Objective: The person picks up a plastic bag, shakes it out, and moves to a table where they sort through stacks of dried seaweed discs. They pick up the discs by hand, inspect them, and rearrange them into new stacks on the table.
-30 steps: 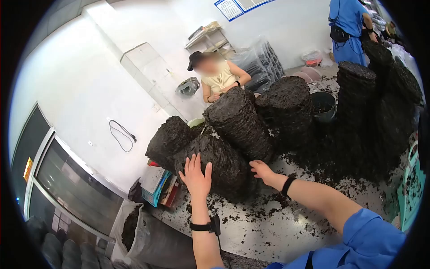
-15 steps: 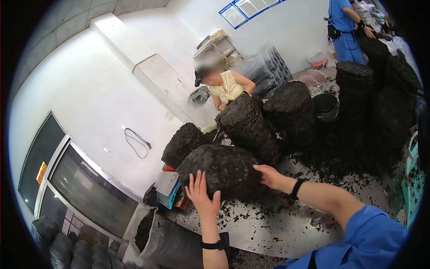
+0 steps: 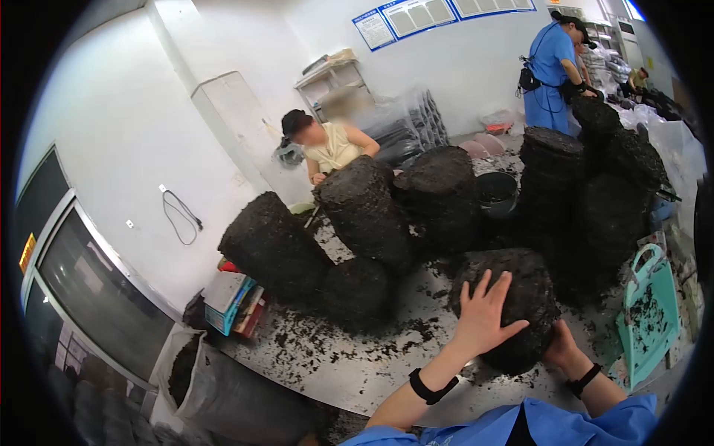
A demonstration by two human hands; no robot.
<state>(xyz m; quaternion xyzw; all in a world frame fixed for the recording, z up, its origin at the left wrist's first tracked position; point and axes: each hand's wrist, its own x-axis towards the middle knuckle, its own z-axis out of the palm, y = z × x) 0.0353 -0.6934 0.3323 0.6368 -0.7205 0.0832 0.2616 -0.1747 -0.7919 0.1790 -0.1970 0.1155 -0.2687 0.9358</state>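
Observation:
A dark brown, rough, rounded block of pressed flaky material (image 3: 537, 293) is held between my two hands above the right part of the table. My left hand (image 3: 487, 316) lies across its near side, fingers spread and thumb stretched to the right. Cupped against its lower right side is my right hand (image 3: 563, 346), with most of the fingers hidden behind the block. Left of it, a dark round end (image 3: 357, 293) of similar material faces me. Several upright stacks of the same stuff, among them a near one (image 3: 275, 245), stand behind.
Dark crumbs litter the pale tabletop (image 3: 357, 375). A teal dustpan-like scoop (image 3: 651, 320) leans at the right. Books (image 3: 230, 297) and an open sack (image 3: 238, 401) are at the left. One person (image 3: 335, 149) works across the table; another in blue (image 3: 549, 74) stands farther back.
My hands and the block have moved to the right and toward me. The view has turned right, and the dark round end and more of the left stack now show.

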